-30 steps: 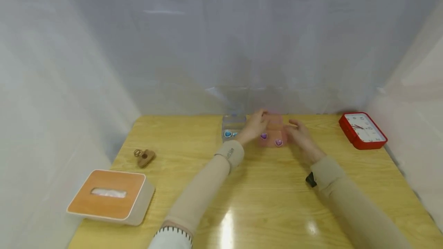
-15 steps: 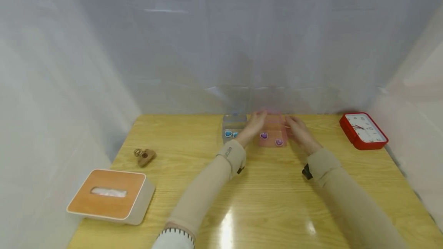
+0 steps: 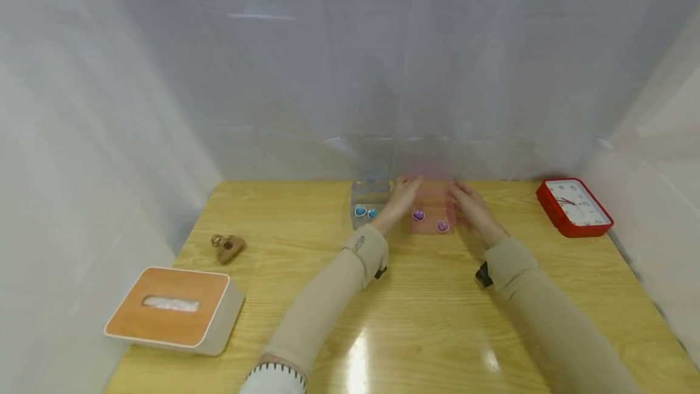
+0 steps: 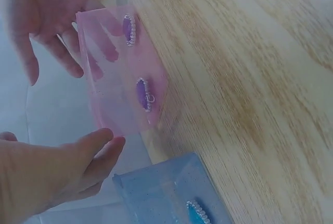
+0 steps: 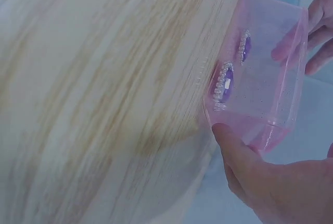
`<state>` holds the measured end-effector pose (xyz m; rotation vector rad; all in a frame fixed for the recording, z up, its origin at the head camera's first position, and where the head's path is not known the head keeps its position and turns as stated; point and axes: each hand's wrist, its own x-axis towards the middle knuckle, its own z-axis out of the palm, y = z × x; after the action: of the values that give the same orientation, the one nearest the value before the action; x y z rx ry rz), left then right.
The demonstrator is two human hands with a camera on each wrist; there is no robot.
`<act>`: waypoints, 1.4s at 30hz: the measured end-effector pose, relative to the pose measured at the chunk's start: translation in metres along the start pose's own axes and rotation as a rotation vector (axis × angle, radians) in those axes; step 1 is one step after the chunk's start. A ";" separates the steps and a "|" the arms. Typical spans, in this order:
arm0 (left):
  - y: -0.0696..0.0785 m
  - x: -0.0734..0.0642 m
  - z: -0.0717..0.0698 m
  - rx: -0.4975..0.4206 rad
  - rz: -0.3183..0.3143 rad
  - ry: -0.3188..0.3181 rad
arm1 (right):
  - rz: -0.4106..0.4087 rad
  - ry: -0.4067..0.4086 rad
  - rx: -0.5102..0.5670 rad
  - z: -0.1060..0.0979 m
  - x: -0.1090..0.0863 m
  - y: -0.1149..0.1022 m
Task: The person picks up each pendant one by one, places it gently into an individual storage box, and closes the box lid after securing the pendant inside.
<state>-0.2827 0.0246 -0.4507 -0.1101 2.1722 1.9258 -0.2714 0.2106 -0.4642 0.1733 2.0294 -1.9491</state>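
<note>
A see-through pink box stands at the table's back edge, its lid raised behind it. Inside lie two purple gems with beaded silvery rims, the nearer one a purple gem. My left hand is at the box's left end; thumb and index finger pinch its corner. At the opposite end my right hand holds the box, the thumb on its lower corner and the fingers behind it, partly seen through the pink plastic. A clear blue box with two blue gems stands beside my left hand.
A red square clock lies at the right rear. On the left are a small brown object with a coiled loop and a white tissue box with an orange top. Pale plastic sheeting hangs behind the wooden table.
My right hand has come in to the pink box's right side from slightly apart. The pink lid appears higher. My left hand has stayed at the left end with a small shift.
</note>
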 end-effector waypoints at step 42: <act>0.004 -0.017 -0.022 0.565 0.272 -0.179 | -0.238 0.000 -0.375 -0.016 -0.025 0.000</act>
<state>-0.2696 0.0019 -0.4406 0.4555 2.6041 1.2908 -0.2501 0.2298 -0.4557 -0.1629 2.4638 -1.6451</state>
